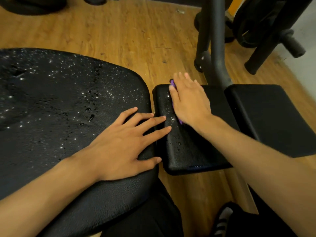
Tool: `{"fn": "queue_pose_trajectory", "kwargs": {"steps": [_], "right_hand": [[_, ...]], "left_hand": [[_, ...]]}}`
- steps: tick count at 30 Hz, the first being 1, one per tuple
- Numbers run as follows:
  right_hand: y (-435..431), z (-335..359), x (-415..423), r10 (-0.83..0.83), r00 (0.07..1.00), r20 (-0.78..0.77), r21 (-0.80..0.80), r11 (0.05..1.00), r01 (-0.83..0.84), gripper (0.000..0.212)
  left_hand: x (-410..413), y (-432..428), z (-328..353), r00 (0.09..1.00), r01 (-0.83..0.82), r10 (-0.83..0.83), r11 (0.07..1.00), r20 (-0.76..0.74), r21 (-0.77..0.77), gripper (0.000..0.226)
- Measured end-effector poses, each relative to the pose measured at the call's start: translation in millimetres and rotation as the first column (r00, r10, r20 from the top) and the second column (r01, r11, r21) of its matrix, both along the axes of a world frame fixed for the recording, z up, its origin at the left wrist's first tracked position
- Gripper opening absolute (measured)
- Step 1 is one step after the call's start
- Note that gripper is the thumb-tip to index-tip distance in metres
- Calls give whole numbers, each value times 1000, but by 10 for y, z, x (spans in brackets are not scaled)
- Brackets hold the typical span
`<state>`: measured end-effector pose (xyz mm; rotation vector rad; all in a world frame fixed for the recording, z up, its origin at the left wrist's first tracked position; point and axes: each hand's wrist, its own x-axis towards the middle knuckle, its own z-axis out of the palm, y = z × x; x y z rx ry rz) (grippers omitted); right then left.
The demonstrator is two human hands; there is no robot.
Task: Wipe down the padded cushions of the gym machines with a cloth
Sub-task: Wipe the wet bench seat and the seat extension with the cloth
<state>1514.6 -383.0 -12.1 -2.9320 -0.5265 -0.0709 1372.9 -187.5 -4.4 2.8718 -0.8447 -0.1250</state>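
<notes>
Wiping is in hand: right hand (pixel 189 103), fingers straight, presses the purple cloth (pixel 172 83) flat on the far part of the small pad (pixel 183 151). Left hand (pixel 123 142), fingers spread wide, rests on the seat (pixel 51 100). Droplets lie on both, so the next move is probably a pull toward the near edge.

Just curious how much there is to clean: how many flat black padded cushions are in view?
3. The big wet cushion at left, the small cushion in the middle under the right hand, the third cushion at right. More may lie outside the view.
</notes>
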Motion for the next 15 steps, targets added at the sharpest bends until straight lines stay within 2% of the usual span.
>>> {"fn": "queue_pose_trajectory", "kwargs": {"steps": [2,4,10,12,15], "right_hand": [[88,-4,208,-30,999,-20,34,999,31,50],[40,-2,39,-33,999,-5,48,998,33,52],[-522,7,-1528,-71,997,16,-17,997,71,63],[-554,-13,-1497,-78,996,34,-12,997,79,62],[-421,-17,-947,-76,997,24,18,997,76,60]], "left_hand": [[5,-4,6,1000,2,-2,1000,-4,2,76],[7,-7,7,1000,3,-3,1000,-8,1,76],[-1,-9,-17,1000,-4,4,1000,12,-20,75],[-2,2,-19,1000,-5,6,1000,21,-22,75],[6,3,-14,1000,-8,8,1000,17,-15,75]]}}
